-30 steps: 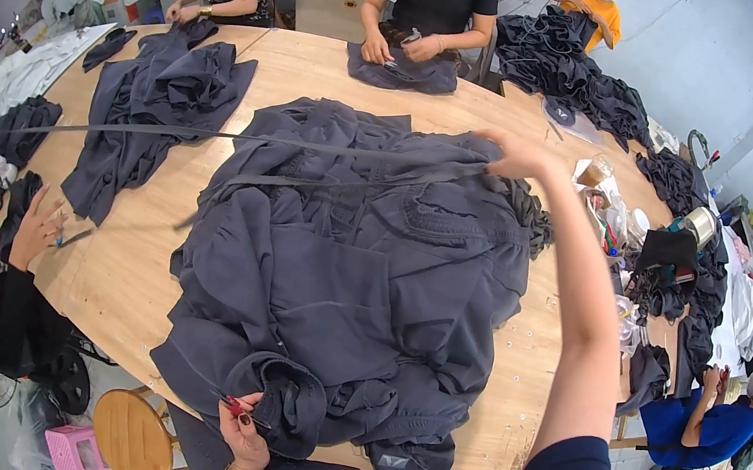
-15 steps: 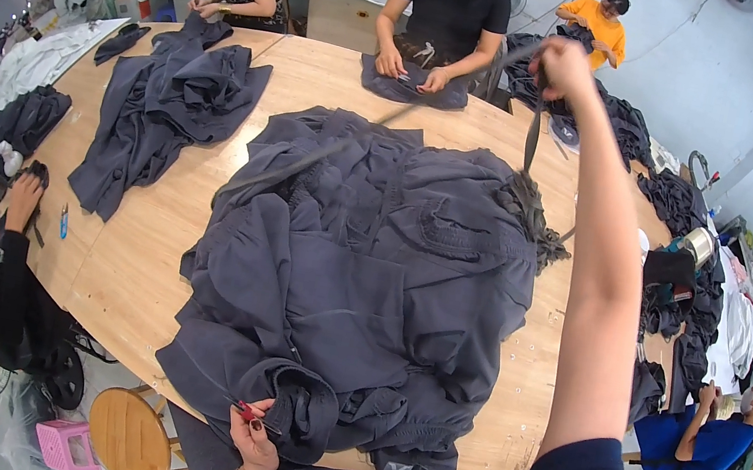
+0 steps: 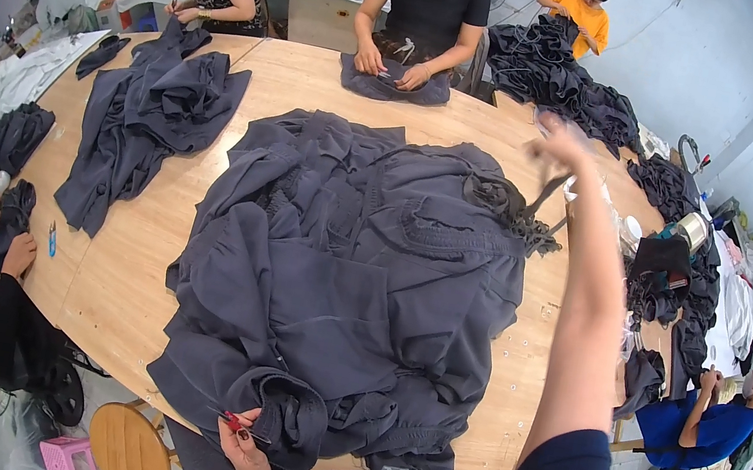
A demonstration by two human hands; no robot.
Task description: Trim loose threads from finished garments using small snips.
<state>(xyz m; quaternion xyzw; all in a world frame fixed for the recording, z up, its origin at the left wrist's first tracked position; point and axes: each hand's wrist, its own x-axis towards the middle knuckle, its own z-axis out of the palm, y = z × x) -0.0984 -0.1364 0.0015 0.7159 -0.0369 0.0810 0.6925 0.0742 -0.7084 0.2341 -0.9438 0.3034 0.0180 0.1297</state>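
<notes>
Dark grey garments [image 3: 309,274] with gathered elastic edges lie heaped on the table in front of me. My left hand [image 3: 245,454] is at the heap's near edge, closed around small red-handled thread snips [image 3: 235,422], beside a ruffled round opening [image 3: 295,412]. Stretched out past the heap's far right corner is my right hand [image 3: 562,145], its fingers smeared by motion. A dark fabric strip [image 3: 544,199] hangs just under it, running down to a tangled bundle of strips [image 3: 530,230] on the heap; whether the fingers still grip it is unclear.
Several people work around the wooden table [image 3: 120,291]. More dark garments [image 3: 156,116] lie at the left, beside blue snips [image 3: 52,239]. A dark pile [image 3: 565,77] stands at the far right. A wooden stool [image 3: 129,448] and pink stool [image 3: 70,461] are below the near left edge.
My right hand has come down from its raised position. The long strip it drew across the heap has dropped toward the tangled bundle. My left hand keeps the snips in about the same place.
</notes>
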